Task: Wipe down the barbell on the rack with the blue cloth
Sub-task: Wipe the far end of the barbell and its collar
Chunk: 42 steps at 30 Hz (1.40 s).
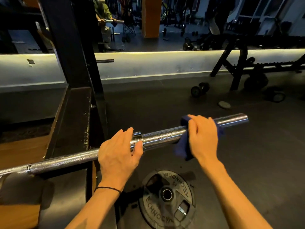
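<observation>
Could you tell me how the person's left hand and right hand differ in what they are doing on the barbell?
The left hand rests bare on the barbell at the collar, fingers fairly straight; the right hand sits farther out on the sleeve, curled round the blue cloth. The left wrist wears a thin black band; the right wrist is bare. Both hands are on top of the bar.

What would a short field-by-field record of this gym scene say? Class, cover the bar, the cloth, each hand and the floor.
barbell: chrome, lying across the rack
blue cloth: wrapped over the bar's sleeve
right hand: grips the cloth round the sleeve
left hand: rests on the bar at its collar
floor: weight plate lying flat below the bar; dumbbell farther off
</observation>
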Tool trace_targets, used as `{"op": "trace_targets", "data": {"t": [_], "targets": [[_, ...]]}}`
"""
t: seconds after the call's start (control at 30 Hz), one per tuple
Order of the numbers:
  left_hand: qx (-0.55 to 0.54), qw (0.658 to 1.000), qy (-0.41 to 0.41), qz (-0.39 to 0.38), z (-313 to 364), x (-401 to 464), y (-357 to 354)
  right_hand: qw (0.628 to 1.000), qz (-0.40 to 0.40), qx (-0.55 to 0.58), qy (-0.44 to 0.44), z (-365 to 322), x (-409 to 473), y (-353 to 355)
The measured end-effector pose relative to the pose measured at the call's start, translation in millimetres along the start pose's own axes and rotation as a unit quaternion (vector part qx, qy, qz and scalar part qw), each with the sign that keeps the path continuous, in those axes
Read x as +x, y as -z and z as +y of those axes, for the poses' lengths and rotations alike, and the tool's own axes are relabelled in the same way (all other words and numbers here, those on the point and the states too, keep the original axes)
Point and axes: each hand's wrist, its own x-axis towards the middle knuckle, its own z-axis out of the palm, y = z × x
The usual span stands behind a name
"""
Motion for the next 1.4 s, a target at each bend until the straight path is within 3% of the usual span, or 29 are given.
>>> {"op": "trace_targets", "data": {"t": [0.07, 0.13, 0.3, 0.4, 0.47, 0.57, 0.7, 0.77, 0.87, 1.0, 1.1, 1.2, 1.3, 1.4], "targets": [[-0.003, 1.000, -0.004, -0.002, 0, -1, 1, 0.996, -0.009, 0.031, 0.083, 6, -9, 7], [-0.011, 1.000, -0.004, -0.003, -1, 0, 0, 0.991, -0.036, -0.037, 0.123, 37, 5, 21], [-0.013, 1.000, 0.002, -0.004, -2, -1, -4, 0.975, -0.059, -0.187, -0.102, 116, 40, 34], [-0.012, 1.000, 0.010, -0.007, -1, -1, -4, 0.982, 0.013, -0.108, -0.154, 78, 32, 22], [-0.006, 1.000, 0.012, -0.007, 0, -1, -4, 0.992, 0.052, -0.036, -0.105, 29, 21, 14], [-0.002, 1.000, 0.004, -0.002, -1, -2, -4, 0.998, 0.014, 0.040, 0.040, -23, -18, -2], [0.001, 1.000, -0.003, 0.017, 0, -1, -3, 0.988, -0.066, 0.027, 0.138, 8, -20, 7], [0.004, 1.000, -0.009, 0.024, 0, -2, -4, 0.992, -0.068, -0.024, 0.104, 45, 3, 18], [-0.001, 0.999, -0.008, 0.031, -1, -2, -4, 0.994, -0.032, -0.098, -0.031, 85, 24, 25], [-0.010, 0.999, -0.004, 0.035, 0, -1, -5, 0.981, 0.036, -0.079, -0.174, 41, 21, 5], [-0.010, 1.000, 0.003, 0.027, -1, -3, -6, 0.995, 0.043, -0.047, -0.079, -30, 4, -13], [-0.004, 1.000, 0.000, 0.029, -2, -4, -7, 0.997, -0.010, 0.060, 0.046, -84, -34, -22], [-0.009, 0.999, -0.016, 0.048, -2, -6, -4, 0.982, -0.071, 0.048, 0.165, -64, -36, -5], [-0.019, 0.999, -0.024, 0.039, -2, -6, -1, 0.990, -0.065, -0.016, 0.122, 1, -11, 14]]}}
